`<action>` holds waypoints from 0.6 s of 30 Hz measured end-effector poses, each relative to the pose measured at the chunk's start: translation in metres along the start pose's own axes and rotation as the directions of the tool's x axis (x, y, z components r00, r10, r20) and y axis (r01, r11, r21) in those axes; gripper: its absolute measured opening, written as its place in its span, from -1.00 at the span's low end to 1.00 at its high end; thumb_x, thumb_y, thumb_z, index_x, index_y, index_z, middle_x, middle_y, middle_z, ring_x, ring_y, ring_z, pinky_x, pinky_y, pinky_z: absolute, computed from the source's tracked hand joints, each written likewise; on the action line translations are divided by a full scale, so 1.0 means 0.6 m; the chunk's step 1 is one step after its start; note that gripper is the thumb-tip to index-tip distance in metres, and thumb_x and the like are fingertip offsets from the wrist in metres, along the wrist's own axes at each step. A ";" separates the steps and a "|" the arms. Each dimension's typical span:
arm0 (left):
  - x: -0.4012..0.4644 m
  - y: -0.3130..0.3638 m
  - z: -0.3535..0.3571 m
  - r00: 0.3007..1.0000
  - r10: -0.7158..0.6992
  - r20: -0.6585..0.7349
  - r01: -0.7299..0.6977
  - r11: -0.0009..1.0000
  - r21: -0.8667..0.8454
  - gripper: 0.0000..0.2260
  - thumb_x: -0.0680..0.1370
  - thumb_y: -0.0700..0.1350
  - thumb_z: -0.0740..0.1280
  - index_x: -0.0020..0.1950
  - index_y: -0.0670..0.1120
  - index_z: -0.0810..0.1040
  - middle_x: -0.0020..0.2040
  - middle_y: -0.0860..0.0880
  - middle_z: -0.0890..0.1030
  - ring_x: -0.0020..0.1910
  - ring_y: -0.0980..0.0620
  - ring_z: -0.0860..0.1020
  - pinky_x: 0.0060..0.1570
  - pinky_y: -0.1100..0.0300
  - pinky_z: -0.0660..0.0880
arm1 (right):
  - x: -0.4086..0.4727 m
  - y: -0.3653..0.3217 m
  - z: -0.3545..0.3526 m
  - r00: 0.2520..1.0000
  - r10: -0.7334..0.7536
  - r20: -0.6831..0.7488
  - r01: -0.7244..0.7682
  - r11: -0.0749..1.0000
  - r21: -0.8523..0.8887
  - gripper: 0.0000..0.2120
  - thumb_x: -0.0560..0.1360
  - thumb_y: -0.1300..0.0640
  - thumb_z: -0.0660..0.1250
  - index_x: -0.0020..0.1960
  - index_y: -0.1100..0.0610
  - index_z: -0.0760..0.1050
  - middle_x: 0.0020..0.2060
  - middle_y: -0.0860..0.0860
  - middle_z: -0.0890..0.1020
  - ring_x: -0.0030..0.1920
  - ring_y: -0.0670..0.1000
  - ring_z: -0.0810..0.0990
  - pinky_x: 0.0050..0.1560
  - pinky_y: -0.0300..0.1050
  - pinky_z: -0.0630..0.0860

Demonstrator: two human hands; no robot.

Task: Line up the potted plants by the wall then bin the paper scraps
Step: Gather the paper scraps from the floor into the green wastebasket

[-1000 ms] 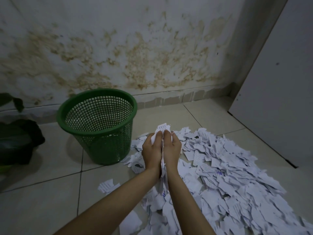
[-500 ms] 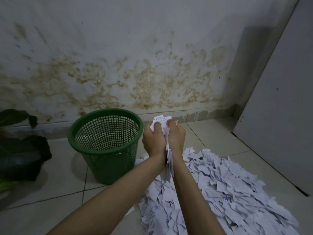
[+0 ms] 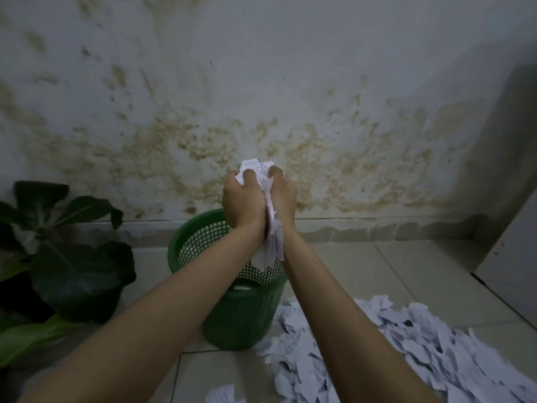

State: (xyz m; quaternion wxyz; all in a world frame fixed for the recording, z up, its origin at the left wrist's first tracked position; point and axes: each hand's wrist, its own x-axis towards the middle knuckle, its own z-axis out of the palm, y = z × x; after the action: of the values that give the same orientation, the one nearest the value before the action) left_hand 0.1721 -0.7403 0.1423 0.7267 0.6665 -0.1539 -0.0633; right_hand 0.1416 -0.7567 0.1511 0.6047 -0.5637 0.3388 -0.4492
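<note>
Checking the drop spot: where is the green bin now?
Head view, centre: the green bin stands on the floor by the stained wall, right of the potted plant.

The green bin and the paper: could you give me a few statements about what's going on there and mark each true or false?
1. Both hands, left hand and right hand, press one bundle of paper scraps between them. True.
2. The bundle is held above the green bin. True.
3. The bin is made of solid metal. False: its wall is green open mesh.
4. No paper is left on the floor. False: a pile of scraps lies to the right of the bin.
5. A leafy plant stands left of the bin, near the wall. True.
</note>
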 end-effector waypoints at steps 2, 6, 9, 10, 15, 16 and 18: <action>0.031 -0.027 -0.010 0.999 -0.029 -0.026 0.029 0.999 0.016 -0.76 0.58 -0.13 0.15 0.10 -0.23 0.51 0.06 -0.18 0.59 0.04 -0.15 0.55 0.06 0.06 0.47 | 0.019 0.033 0.023 0.998 0.026 0.063 -0.023 0.998 -0.051 -0.68 0.61 0.08 0.10 0.06 0.33 0.46 -0.11 0.16 0.52 -0.09 0.14 0.52 -0.22 -0.17 0.37; 0.075 -0.098 -0.022 0.998 -0.066 -0.009 0.067 0.992 0.109 -0.72 0.60 -0.09 0.14 0.12 -0.26 0.50 0.09 -0.22 0.59 0.06 -0.18 0.55 0.00 0.09 0.46 | 0.044 0.098 0.038 0.959 0.116 0.260 -0.042 0.961 -0.273 -0.68 0.63 0.06 0.06 0.26 0.28 0.26 -0.19 -0.01 0.44 -0.24 -0.05 0.44 -0.38 -0.31 0.37; 0.099 -0.140 -0.030 0.988 -0.073 0.139 0.023 0.942 0.336 -0.70 0.60 -0.08 0.15 0.16 -0.28 0.49 0.12 -0.23 0.58 0.06 -0.18 0.54 -0.01 0.10 0.44 | 0.058 0.125 0.021 0.889 0.275 0.367 -0.102 0.898 -0.428 -0.60 0.62 0.10 0.06 0.38 0.28 0.16 0.01 0.12 0.51 -0.10 0.02 0.47 -0.38 -0.27 0.37; 0.104 -0.149 -0.036 0.977 -0.086 0.195 -0.004 0.908 0.418 -0.70 0.60 -0.09 0.15 0.16 -0.28 0.50 0.13 -0.24 0.58 0.04 -0.17 0.54 -0.04 0.12 0.43 | 0.061 0.131 0.014 0.864 0.307 0.399 -0.106 0.886 -0.452 -0.71 0.62 0.13 0.07 0.26 0.27 0.28 -0.06 0.09 0.52 -0.14 0.01 0.47 -0.41 -0.30 0.41; 0.120 -0.168 -0.052 0.889 -0.175 0.422 -0.208 0.667 0.715 -0.70 0.57 -0.04 0.20 0.14 -0.23 0.52 0.11 -0.21 0.58 -0.02 -0.14 0.53 -0.12 0.17 0.37 | 0.061 0.142 -0.007 0.791 0.402 0.462 -0.061 0.802 -0.594 -0.69 0.63 0.17 0.01 0.30 0.17 0.37 -0.16 0.00 0.50 -0.34 -0.15 0.47 -0.57 -0.53 0.31; 0.123 -0.170 -0.051 0.855 -0.237 0.462 -0.246 0.600 0.761 -0.65 0.58 0.01 0.17 0.17 -0.21 0.51 0.13 -0.22 0.57 -0.02 -0.13 0.52 -0.10 0.16 0.39 | 0.057 0.140 -0.005 0.774 0.420 0.475 -0.035 0.776 -0.630 -0.66 0.64 0.15 0.00 0.34 0.17 0.36 0.01 0.06 0.54 -0.17 -0.08 0.53 -0.35 -0.50 0.44; 0.128 -0.174 -0.052 0.786 -0.330 0.522 -0.352 0.454 0.818 -0.57 0.59 0.09 0.09 0.21 -0.21 0.51 0.20 -0.23 0.54 0.08 -0.14 0.52 0.04 0.10 0.44 | 0.057 0.142 -0.004 0.774 0.415 0.477 0.088 0.677 -0.731 -0.64 0.63 0.14 0.02 0.33 0.26 0.38 0.28 0.16 0.48 0.20 0.11 0.50 0.16 -0.17 0.47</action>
State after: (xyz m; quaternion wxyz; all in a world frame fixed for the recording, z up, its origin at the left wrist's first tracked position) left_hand 0.2661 -0.7442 0.0481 0.1742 0.8828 -0.3964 -0.1822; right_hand 0.1657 -0.7926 0.0702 0.4501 -0.8317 0.3249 -0.0133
